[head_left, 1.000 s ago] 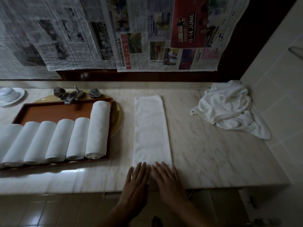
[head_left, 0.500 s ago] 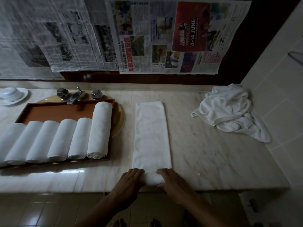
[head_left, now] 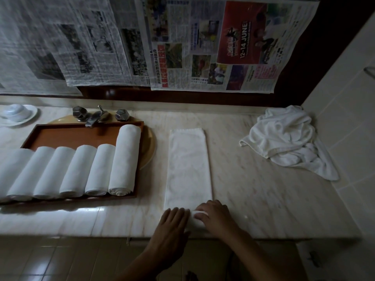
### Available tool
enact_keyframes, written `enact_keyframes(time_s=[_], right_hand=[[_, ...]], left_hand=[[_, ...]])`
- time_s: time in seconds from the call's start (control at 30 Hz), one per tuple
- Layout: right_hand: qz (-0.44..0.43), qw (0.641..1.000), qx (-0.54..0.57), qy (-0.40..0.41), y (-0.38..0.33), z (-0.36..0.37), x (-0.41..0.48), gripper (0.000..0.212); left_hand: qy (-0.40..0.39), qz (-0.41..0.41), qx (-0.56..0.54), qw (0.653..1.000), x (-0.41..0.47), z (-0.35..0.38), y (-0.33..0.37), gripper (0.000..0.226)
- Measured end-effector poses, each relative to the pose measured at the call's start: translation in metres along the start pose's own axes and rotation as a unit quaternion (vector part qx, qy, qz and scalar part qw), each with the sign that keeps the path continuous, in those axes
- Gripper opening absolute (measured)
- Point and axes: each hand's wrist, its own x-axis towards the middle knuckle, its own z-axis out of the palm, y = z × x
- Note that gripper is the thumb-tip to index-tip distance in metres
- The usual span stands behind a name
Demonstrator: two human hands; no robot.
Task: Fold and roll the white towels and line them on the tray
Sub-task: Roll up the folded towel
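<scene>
On the counter (head_left: 263,199), left hand (head_left: 172,222) and right hand (head_left: 216,217) clamp the towel (head_left: 188,165), hiding its rolled end.

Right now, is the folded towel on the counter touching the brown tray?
Apart. The head view shows bare counter between the folded towel and the tray.

A long folded white towel (head_left: 188,167) lies flat on the counter (head_left: 253,189), near end rolled up. Left of it, six rolled towels (head_left: 125,159) line a brown tray (head_left: 81,134). Crumpled towels (head_left: 284,138) heap far right.
</scene>
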Motion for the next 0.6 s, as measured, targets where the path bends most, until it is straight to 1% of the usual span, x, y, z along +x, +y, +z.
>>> enact_keyframes(time_s=[0.03, 0.07, 0.17, 0.2, 0.27, 0.33, 0.43, 0.5, 0.6], right_hand=[[0.007, 0.999, 0.027, 0.019, 0.0, -0.002, 0.002, 0.03], [0.012, 0.998, 0.048, 0.04, -0.001, -0.002, 0.003, 0.03], [-0.013, 0.993, 0.061, 0.102, -0.002, -0.005, 0.019, 0.036], [-0.023, 0.991, 0.069, 0.111, -0.004, -0.007, 0.028, 0.039], [-0.045, 0.991, 0.076, 0.098, -0.01, -0.013, 0.056, 0.043], [-0.091, 0.994, 0.03, 0.059, -0.017, -0.014, 0.088, 0.047], [-0.131, 0.987, -0.093, -0.014, -0.019, -0.002, 0.137, 0.054], [-0.131, 0.981, -0.14, -0.002, -0.018, 0.002, 0.165, 0.059], [-0.129, 0.978, -0.157, 0.056, -0.024, -0.004, 0.202, 0.062]], left_hand=[[-0.013, -0.004, 0.008, 1.0, 0.001, 0.001, 0.002, 0.061], [-0.01, -0.001, 0.029, 1.0, 0.003, 0.005, 0.001, 0.063], [-0.006, -0.005, 0.049, 0.999, 0.013, 0.003, -0.004, 0.067], [-0.005, -0.001, 0.058, 0.998, 0.017, 0.003, -0.007, 0.07], [-0.013, 0.0, 0.062, 0.998, 0.026, -0.002, -0.013, 0.074], [-0.016, 0.006, 0.044, 0.999, 0.033, -0.009, -0.015, 0.069], [-0.011, 0.017, 0.022, 1.0, 0.043, -0.016, -0.02, 0.055], [-0.007, 0.024, 0.011, 1.0, 0.047, -0.015, -0.023, 0.053], [-0.004, 0.032, 0.01, 0.999, 0.051, -0.011, -0.026, 0.053]])
